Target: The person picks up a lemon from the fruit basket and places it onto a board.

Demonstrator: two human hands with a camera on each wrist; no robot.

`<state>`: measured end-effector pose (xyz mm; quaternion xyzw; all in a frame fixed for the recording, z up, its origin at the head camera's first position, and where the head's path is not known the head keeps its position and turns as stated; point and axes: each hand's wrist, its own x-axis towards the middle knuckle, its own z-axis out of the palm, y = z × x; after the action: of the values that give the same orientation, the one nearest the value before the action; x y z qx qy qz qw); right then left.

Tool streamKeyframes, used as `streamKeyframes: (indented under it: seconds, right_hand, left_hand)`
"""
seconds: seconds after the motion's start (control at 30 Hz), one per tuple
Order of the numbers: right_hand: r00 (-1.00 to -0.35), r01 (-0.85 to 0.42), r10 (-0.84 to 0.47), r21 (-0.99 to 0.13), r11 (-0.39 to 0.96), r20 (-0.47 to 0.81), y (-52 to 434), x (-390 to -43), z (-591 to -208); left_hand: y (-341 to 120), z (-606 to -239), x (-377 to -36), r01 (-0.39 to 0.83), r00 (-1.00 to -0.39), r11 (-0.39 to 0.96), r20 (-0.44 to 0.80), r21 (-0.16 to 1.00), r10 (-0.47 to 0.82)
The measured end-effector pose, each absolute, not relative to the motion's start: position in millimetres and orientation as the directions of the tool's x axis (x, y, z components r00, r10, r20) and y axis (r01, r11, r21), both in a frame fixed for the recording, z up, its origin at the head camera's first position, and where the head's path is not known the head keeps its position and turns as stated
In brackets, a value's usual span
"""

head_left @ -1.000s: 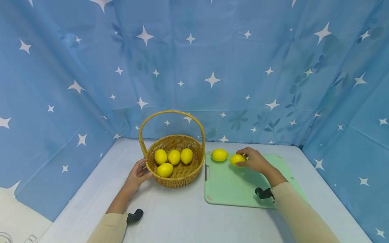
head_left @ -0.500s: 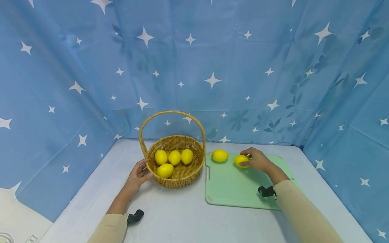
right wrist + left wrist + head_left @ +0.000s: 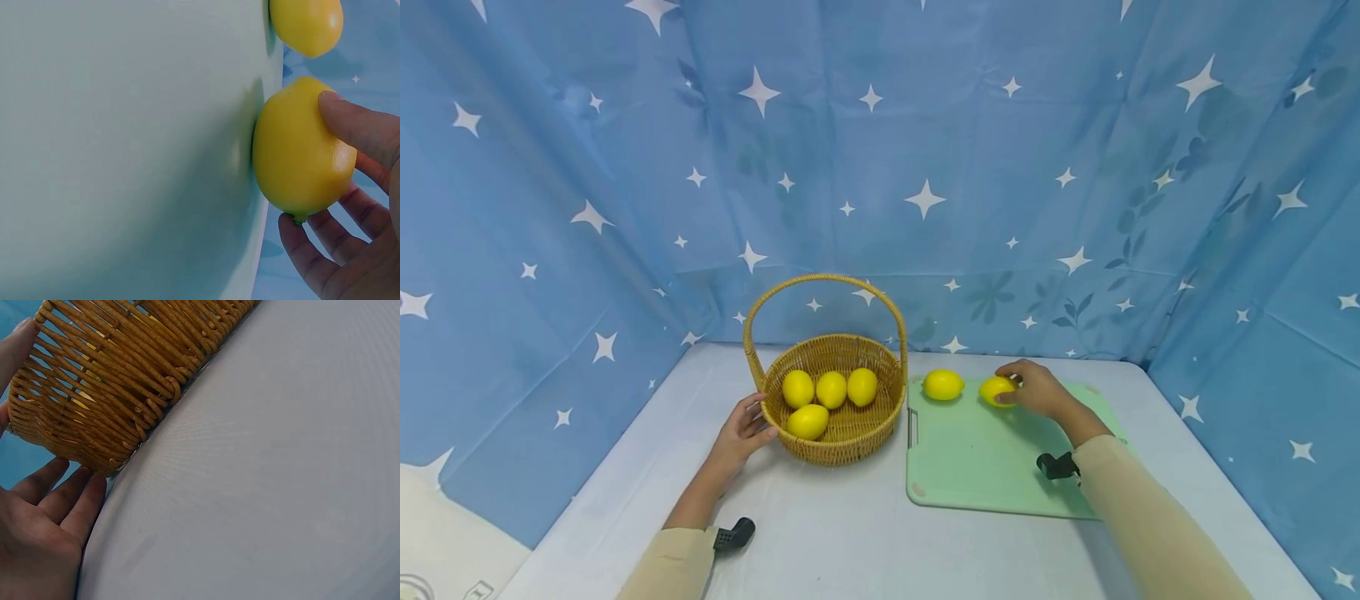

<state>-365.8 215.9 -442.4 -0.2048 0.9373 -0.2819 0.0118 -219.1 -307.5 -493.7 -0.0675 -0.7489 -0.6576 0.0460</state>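
Observation:
My right hand [image 3: 1037, 389] grips a yellow lemon [image 3: 996, 390] that rests on the far part of the pale green cutting board [image 3: 977, 467]. The right wrist view shows thumb and fingers [image 3: 356, 128] curled round the lemon [image 3: 300, 150]. A second lemon [image 3: 943, 384] lies to its left on the board, also visible at the top of the right wrist view [image 3: 306, 25]. My left hand [image 3: 741, 429] rests with relaxed fingers against the left side of a wicker basket [image 3: 872, 433] holding several lemons [image 3: 831, 389]. In the left wrist view the fingers [image 3: 59, 500] touch the basket wall [image 3: 112, 387].
The basket has a tall arched handle [image 3: 823, 283]. A blue star-patterned cloth [image 3: 880, 167] hangs behind and at both sides of the white table [image 3: 820, 533]. Bare table lies in front of the basket and board.
My right hand has carried its lemon a little to the right and farther back on the board. The left hand and basket have stayed put.

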Motion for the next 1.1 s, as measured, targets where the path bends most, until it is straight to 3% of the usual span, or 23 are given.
streamKeyframes:
  seconds: [1.1]
  right_hand:
    - [-0.917, -0.369, -0.392, -0.534, 0.761, 0.075, 216.8, -366.9, -437.9]
  left_hand:
    - [-297.6, -467.3, -204.7, 0.121, -0.992, 0.133, 0.115, 0.984, 0.051]
